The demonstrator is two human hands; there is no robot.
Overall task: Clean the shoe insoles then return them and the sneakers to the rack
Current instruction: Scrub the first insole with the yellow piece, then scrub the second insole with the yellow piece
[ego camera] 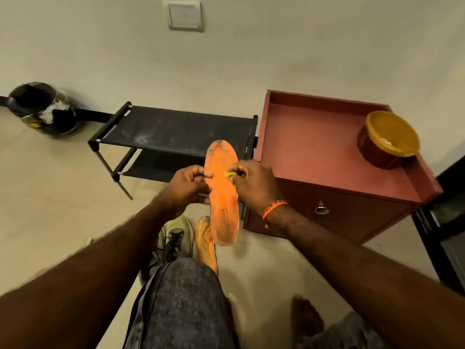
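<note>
Orange insole (pixel 222 197) between both hands, yellow cloth (pixel 230 174) against it

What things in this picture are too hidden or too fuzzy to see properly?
All in the head view:
- Small yellow cleaning piece: mostly hidden in the right hand, so what it is stays unclear.
- Printed lettering on the orange foam insole: too small and blurred to read.
- Grey-and-yellow sneaker: partly covered by the left forearm and the knee.
- Second orange insole on the floor: partly behind the held one.
</note>
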